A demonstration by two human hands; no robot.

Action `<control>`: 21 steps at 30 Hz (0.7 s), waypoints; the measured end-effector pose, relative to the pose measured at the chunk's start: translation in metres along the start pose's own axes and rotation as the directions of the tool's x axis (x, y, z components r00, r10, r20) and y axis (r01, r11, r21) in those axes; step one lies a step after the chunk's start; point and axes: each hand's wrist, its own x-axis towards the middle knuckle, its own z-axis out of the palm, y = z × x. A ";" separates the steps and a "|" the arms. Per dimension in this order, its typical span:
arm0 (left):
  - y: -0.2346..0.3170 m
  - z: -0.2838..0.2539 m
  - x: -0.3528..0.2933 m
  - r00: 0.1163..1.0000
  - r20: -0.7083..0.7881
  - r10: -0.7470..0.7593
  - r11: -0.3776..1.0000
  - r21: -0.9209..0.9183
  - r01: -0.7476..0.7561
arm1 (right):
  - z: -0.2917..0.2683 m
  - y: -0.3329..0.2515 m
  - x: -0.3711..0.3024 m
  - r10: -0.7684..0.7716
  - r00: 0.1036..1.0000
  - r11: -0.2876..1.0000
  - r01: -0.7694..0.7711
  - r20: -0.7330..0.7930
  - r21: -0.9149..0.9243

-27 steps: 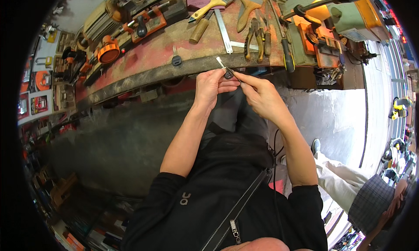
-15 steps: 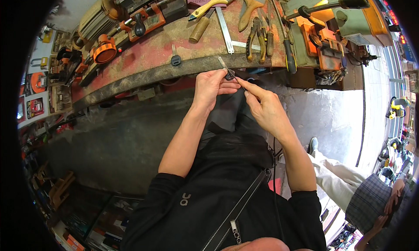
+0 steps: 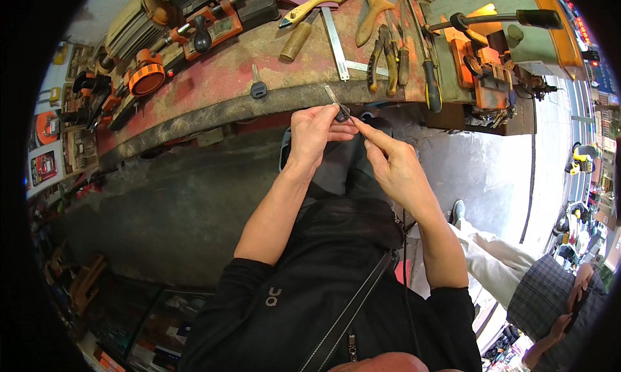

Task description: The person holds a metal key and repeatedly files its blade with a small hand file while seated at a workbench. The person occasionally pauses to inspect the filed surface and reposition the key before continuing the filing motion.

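Pinched in the left hand (image 3: 312, 134) near the desk (image 3: 210, 81), the black-headed key (image 3: 343, 115) appears light, rigid and best held by its head, while the right hand (image 3: 396, 164) grips a slim tool (image 3: 351, 117) against it.

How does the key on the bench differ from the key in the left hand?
The bench key lies on the bench; the held key is pinched in the left hand. The bench key's head shows fully; the held key's is partly covered. Both have a black head and slim blade.
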 end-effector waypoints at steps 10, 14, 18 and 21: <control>0.004 -0.002 0.001 0.999 0.029 -0.016 0.999 -0.038 0.017 | 0.004 -0.005 0.016 -0.050 0.999 0.998 0.050 0.000 -0.037; -0.001 -0.005 0.003 1.000 0.028 -0.005 0.999 -0.038 0.006 | 0.007 0.002 0.025 -0.174 0.982 0.984 0.176 -0.076 0.027; -0.003 -0.008 0.004 0.997 0.061 -0.038 0.999 -0.036 0.040 | 0.012 0.013 0.020 -0.220 0.971 0.968 0.230 -0.099 0.105; 0.002 -0.009 -0.002 0.999 0.039 0.023 0.999 0.034 -0.025 | 0.020 0.019 0.029 -0.315 0.937 0.931 0.337 -0.154 0.144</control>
